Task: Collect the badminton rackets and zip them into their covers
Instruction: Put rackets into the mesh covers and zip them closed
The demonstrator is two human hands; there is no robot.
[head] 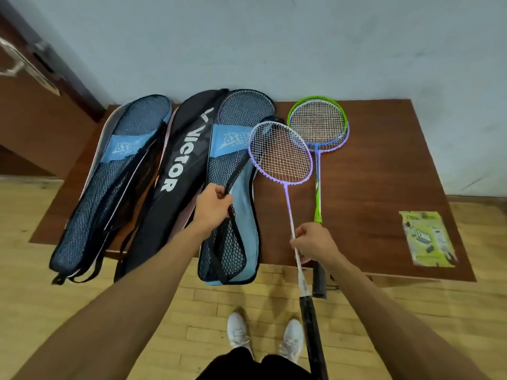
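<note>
My right hand (312, 244) grips the thin shaft of a purple racket (279, 154); its head hovers beside the open edge of a blue mesh cover (233, 171). My left hand (215, 208) pinches that cover's black zipper edge and lifts the mesh flap, showing the light blue lining. A green racket (317, 124) lies flat on the brown table (384, 165), stacked over another racket with a blue and purple frame. A black Victor cover (175, 165) lies left of the open cover. A second blue mesh cover (115, 176) lies at the far left.
A yellow-green leaflet (428, 238) lies on the table's right front corner. The covers and racket handles overhang the table's front edge above a wooden floor. A pale wall stands behind the table and a brown door (33, 105) is at the left. My white shoes (264, 335) are below.
</note>
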